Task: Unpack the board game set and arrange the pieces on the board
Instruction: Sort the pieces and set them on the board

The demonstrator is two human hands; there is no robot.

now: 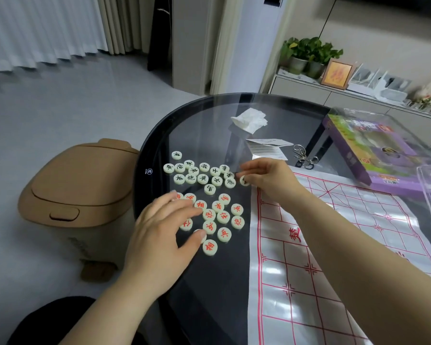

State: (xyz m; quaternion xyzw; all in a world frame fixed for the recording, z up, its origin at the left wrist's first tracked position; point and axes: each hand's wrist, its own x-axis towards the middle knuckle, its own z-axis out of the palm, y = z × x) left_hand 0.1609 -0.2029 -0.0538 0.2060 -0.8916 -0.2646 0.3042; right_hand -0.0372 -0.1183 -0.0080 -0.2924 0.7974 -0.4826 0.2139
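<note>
Head view: my left hand [164, 232] rested with fingers spread and loose on the red-lettered pieces [223, 217] on the glass table [209, 282], while my right hand [266, 176] pinched one black-lettered piece [243, 181] in curled fingertips, just beside the far corner of the board [334, 245], whose visible grid held no pieces. I judged it best to lift that piece clear rather than slide it, since the thin glossy sheet looked apt to wrinkle, then centre it on a line crossing.
</note>
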